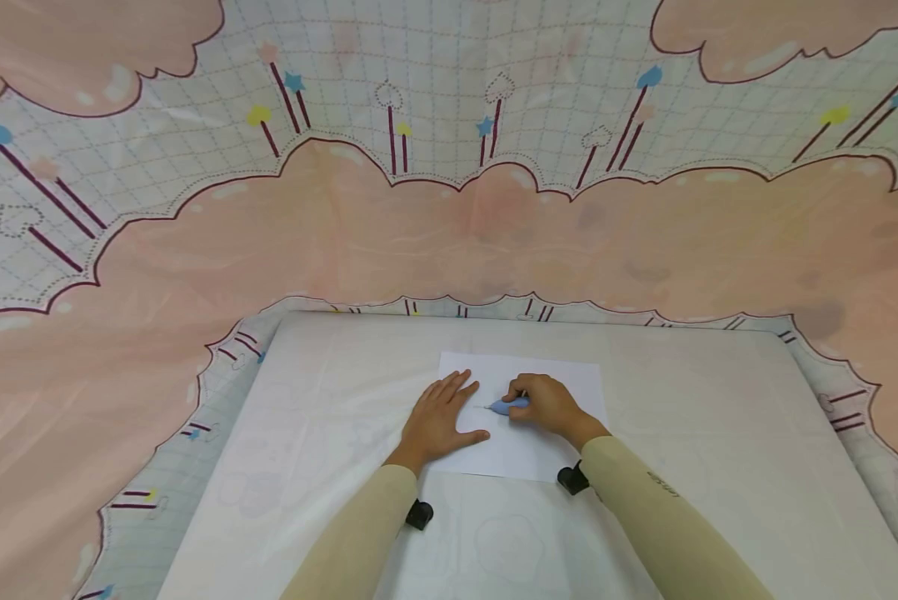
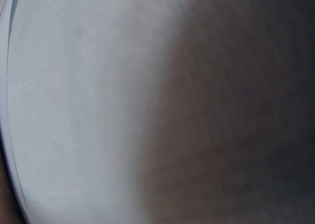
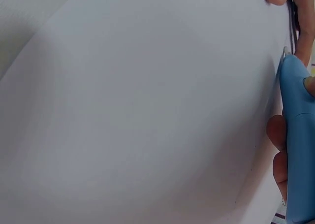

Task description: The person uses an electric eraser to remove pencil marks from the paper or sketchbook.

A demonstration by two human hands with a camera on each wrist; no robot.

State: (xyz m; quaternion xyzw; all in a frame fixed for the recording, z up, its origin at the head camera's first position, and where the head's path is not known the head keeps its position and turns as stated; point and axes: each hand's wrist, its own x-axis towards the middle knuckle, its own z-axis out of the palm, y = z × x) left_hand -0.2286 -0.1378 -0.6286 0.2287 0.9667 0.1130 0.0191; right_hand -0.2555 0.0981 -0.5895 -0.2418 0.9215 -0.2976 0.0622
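Note:
A white sheet of paper [image 1: 520, 457] lies on the table. My left hand [image 1: 436, 421] rests flat on its left part, fingers spread and thumb out toward the middle. In my right hand [image 1: 550, 404] I grip a thick blue pen-shaped tool [image 1: 505, 407] with a thin metal tip. The tip points left, close over the paper between my two hands. The right wrist view shows the tool's smooth blue body [image 3: 300, 150] along the right edge, with fingertips on both sides of it. Most of the left wrist view is a blurred pale surface and a dark area.
The table [image 1: 329, 400] has a whitish cover with faint printed shapes. Behind it and at its sides hangs a pink and white patterned cloth [image 1: 449, 242]. Small black devices [image 1: 420, 514] sit at both wrists, below the beige sleeves [image 1: 359, 533].

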